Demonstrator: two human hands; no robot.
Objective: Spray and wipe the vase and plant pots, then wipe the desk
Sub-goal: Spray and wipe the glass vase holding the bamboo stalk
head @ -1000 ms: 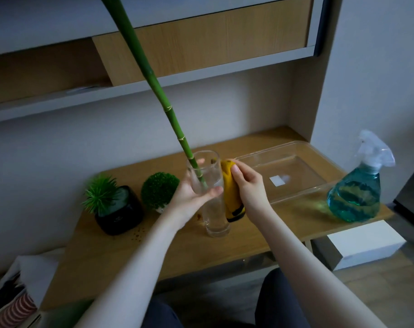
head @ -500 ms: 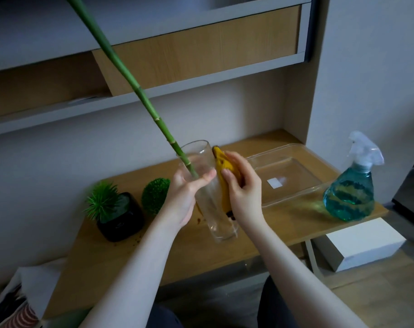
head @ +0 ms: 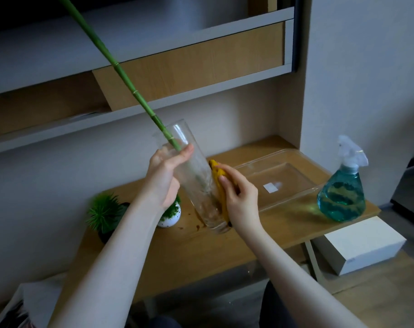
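Dim, soft light; slight edge distortion

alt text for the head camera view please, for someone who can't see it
A person's left hand grips a tilted glass vase holding a green bamboo stalk, while the right hand presses a yellow cloth against its side. Behind on the wooden desk are two small potted plants, a clear tray and a blue spray bottle.

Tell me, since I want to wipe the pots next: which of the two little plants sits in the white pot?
The round clipped plant, half hidden behind the left hand. Its pot is white and speckled; the spiky plant stands in a dark pot.
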